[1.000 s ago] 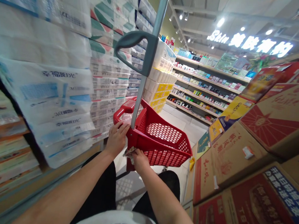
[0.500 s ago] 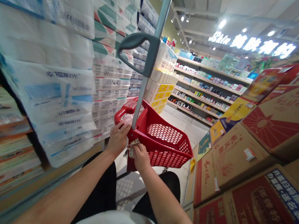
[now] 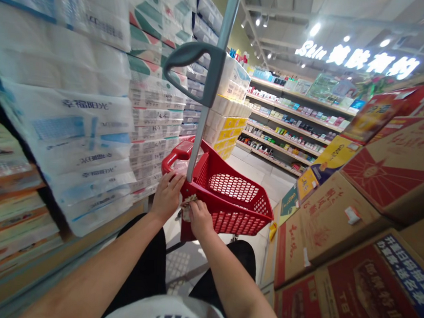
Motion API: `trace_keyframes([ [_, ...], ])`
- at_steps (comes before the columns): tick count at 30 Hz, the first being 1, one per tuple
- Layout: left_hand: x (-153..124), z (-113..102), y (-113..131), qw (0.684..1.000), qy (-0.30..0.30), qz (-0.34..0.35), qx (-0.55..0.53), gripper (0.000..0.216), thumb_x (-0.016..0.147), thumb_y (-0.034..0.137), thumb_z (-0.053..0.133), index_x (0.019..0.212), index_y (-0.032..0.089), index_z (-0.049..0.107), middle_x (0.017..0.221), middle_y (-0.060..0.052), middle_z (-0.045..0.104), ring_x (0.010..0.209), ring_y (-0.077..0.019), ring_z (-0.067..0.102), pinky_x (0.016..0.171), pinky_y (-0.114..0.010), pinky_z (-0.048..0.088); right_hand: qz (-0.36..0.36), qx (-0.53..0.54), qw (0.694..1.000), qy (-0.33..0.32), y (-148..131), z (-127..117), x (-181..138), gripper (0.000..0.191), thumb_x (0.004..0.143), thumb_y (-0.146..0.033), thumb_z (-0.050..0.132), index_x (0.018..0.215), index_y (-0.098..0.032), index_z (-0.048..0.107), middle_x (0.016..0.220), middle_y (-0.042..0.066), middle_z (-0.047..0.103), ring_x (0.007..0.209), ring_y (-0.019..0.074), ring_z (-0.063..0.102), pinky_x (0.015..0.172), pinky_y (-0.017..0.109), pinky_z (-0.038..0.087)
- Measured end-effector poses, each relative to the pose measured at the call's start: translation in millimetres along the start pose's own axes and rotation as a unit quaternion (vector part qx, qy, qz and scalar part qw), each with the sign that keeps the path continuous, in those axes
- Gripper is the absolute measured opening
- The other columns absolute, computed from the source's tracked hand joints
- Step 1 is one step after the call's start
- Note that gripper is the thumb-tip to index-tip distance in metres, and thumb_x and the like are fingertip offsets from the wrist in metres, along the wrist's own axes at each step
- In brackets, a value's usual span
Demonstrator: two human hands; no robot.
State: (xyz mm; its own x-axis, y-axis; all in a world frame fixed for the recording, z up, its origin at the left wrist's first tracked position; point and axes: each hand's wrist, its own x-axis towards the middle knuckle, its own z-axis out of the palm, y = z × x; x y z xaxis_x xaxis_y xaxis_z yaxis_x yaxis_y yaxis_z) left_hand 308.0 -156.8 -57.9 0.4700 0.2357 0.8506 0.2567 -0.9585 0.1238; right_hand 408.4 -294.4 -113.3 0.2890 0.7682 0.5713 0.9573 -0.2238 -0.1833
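Basket [image 3: 229,219] stands ahead; tissue packs [image 3: 72,118] stacked left; cartons [image 3: 378,191] right.

Supermarket aisle: stacked tissue packs [image 3: 72,118], stocked shelves [image 3: 292,121], red shopping basket [image 3: 231,195].

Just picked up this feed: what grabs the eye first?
A bright red basket with a tall grey handle stands mid-aisle; the left hand rests on its near rim and the right hand presses a crumpled rag there. Toilet paper packs tower left, cardboard boxes crowd the right.

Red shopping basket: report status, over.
Left hand resting on red plastic mesh basket rim, beside grey metal pole. Right hand pinching crumpled pale cloth against rim. Cardboard boxes close right.
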Motion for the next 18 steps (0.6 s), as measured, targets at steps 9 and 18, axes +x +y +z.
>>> trace_keyframes([
  [9,0.6,3.5,2.9,0.999,-0.005,0.031,0.036,0.054,0.086,0.012,0.042,0.139,0.01,0.046,0.136,-0.017,0.055,0.137,-0.0323,0.039,0.115,-0.054,0.03,-0.003,0.016,0.998,0.054,-0.5,0.2,3.3,0.032,0.096,-0.018,0.047,0.126,-0.017,0.058,0.121,0.011,0.058,0.109,0.0197,0.052,0.098,0.03,0.046],
  [18,1.2,5.0,3.7,0.999,-0.007,0.041,0.028,0.054,0.085,0.01,0.042,0.139,0.007,0.046,0.137,-0.019,0.054,0.137,-0.0319,0.038,0.114,-0.052,0.033,0.0,0.013,1.0,0.026,0.1,0.9,1.5,0.03,0.096,-0.017,0.045,0.122,-0.018,0.059,0.115,0.009,0.059,0.103,0.0198,0.053,0.093,0.029,0.048],
])
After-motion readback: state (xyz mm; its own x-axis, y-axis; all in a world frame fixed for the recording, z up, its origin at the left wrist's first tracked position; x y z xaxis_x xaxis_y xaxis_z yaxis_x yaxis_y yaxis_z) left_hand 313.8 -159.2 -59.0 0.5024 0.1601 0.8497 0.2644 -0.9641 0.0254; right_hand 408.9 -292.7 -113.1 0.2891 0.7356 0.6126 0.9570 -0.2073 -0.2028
